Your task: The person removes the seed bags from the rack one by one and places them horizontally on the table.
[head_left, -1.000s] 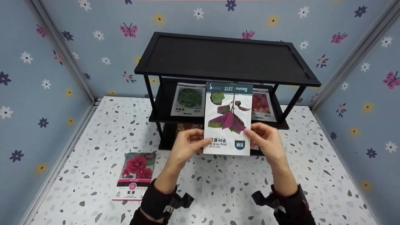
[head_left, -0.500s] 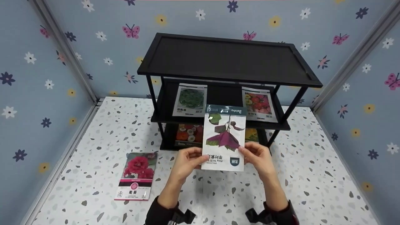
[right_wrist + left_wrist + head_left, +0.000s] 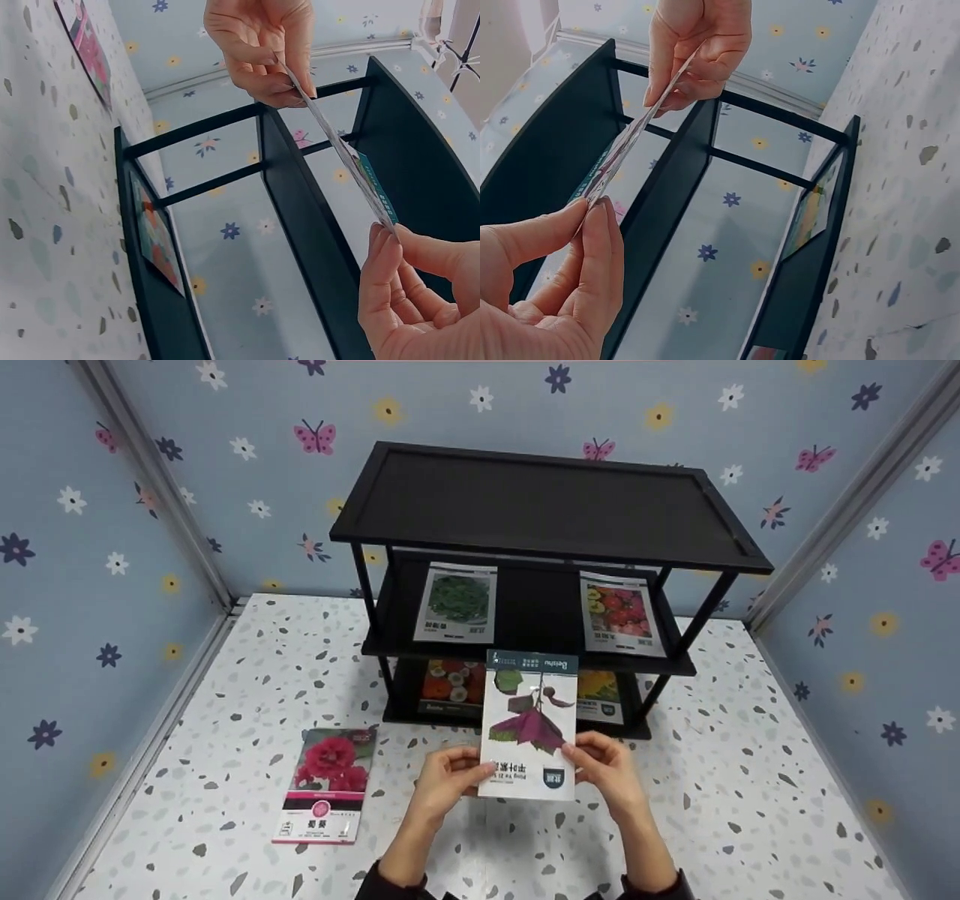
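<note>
A white seed packet (image 3: 529,727) with a purple-leaf picture and dark teal top band is held in front of the black shelf rack (image 3: 540,506). My left hand (image 3: 448,784) pinches its lower left edge between thumb and fingers. On the opposite edge my right hand (image 3: 606,772) pinches it the same way. Seen edge-on in the left wrist view, the seed packet (image 3: 622,157) spans between both hands, thin and slightly bowed. A pink-flower seed packet (image 3: 326,784) lies flat on the speckled surface to the left.
On the middle shelf lie a green-leaf packet (image 3: 456,604) at left and a red-flower packet (image 3: 621,613) at right. The bottom shelf bears an orange-flower packet (image 3: 452,686) and a yellow-flower packet (image 3: 600,697), partly hidden. Flower-patterned walls (image 3: 480,405) enclose the speckled tabletop (image 3: 750,810).
Both hands have drawn the purple-leaf packet back from the rack and down toward the body. The middle-shelf packets and part of the bottom shelf now show. The pink-flower packet stays put.
</note>
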A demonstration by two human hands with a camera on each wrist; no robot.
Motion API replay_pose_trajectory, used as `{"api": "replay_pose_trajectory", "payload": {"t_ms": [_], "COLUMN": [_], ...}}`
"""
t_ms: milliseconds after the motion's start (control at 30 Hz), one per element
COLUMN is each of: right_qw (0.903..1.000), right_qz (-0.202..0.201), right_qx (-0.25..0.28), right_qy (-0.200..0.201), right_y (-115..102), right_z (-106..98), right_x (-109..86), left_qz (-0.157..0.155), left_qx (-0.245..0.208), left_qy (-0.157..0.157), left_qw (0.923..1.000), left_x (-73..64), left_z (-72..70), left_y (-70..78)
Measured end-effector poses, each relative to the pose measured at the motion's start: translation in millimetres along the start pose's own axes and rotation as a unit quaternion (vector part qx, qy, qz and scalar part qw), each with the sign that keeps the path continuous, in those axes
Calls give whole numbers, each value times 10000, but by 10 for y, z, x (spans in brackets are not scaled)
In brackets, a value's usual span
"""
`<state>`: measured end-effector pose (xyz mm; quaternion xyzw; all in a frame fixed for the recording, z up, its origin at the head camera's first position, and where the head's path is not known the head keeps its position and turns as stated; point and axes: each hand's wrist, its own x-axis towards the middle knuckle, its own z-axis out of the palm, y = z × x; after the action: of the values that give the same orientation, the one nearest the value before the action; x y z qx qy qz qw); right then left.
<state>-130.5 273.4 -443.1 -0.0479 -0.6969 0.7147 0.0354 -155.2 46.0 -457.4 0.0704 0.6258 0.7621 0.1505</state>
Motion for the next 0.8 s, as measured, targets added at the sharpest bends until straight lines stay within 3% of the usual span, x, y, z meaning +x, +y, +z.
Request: {"api": "replay_pose_trajectory", "payload": {"t_ms": [100, 267, 500, 533, 567, 700, 767, 800], "right_qw": [10000, 9998, 9975, 9969, 9963, 9926, 9894, 9875], "right_qz": [84, 101, 30, -17, -91, -638, -981, -1101], "right_qx": [30, 129, 412, 484, 548, 833, 945, 1038], "right_qy": [17, 145, 577, 621, 657, 615, 497, 448], "right_y": [48, 90, 101, 108, 119, 255, 494, 598], "right_z": [14, 39, 101, 114, 126, 144, 85, 57], "right_x": [-11, -15, -12, -12, -11, 15, 95, 129], "left_qz": [-17, -25, 210, 287, 583, 817, 982, 909], "left_qx": [-70, -111, -1045, -1189, -1411, -1844, -2046, -2059], "left_qy": [33, 372, 899, 991, 978, 1263, 1250, 1326], "left_qw": [10000, 9992, 9902, 9875, 9834, 9713, 9659, 9653], "left_x": [-9, 6, 3, -1, 50, 72, 142, 144], "left_z": [-10, 38, 249, 286, 300, 430, 468, 496], "left_y": [-55, -147, -290, -313, -438, -586, -769, -802]}}
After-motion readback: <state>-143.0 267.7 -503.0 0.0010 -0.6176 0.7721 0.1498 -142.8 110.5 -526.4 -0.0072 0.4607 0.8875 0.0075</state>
